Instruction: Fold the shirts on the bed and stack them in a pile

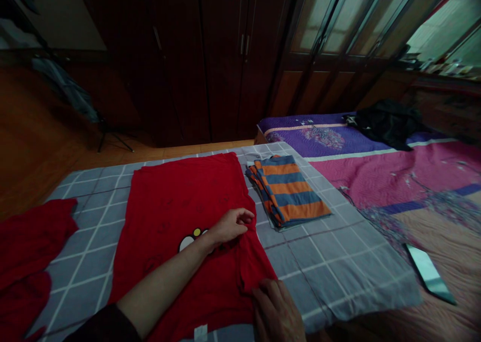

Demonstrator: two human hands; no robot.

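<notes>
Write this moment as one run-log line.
left hand: on red shirt | right hand: at its edge | beside it: folded striped garment | bed: dark cloth

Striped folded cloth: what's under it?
Thin pale edge peeks out along the near side of the striped cloth; grey checked sheet surrounds it. Rest is covered, can't tell what the edge belongs to.

Sleeve (pixel 105 327): near-black, plain, loose-looking, hem well back from left hand (pixel 231 225), forearm (pixel 165 284) bare between. Right hand (pixel 280 312) also bare; anything worn behind it is out of frame.
</notes>
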